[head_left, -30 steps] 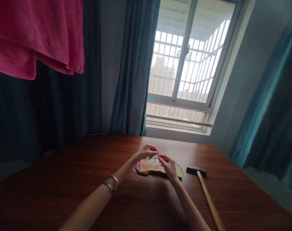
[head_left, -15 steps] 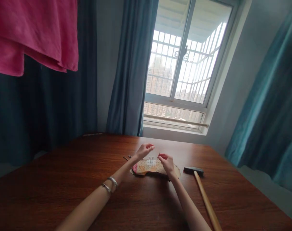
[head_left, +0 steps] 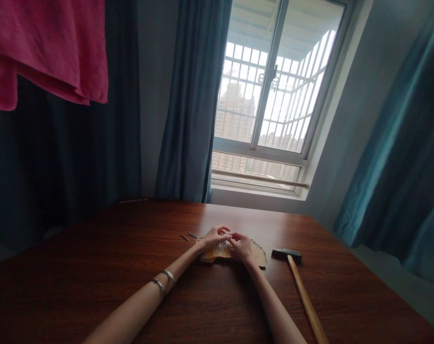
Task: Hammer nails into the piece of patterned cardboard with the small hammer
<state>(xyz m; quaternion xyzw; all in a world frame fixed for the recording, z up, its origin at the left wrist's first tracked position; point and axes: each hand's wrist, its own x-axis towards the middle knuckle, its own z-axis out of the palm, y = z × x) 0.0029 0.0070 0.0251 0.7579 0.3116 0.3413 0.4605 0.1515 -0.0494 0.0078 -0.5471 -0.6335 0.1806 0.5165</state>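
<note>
My left hand and my right hand meet at the fingertips over a patterned, fan-shaped piece lying on the table. The thumb and finger of my right hand are pinched on a thin nail, of which only a dark tip shows. Curled in beside it, the fingers of my left hand are closed; what they grip is hidden. Below the hands, several upright nails stand on the piece, mostly covered by my fingers. Bracelets circle my left wrist.
To the right lies a hammer with a long wooden handle pointing toward me. Loose nails rest left of the piece on the brown wooden table. A window and blue curtains are behind.
My hands were apart; now they have come together over the piece. My right hand moved left with the nail, and my left hand came down beside it.
</note>
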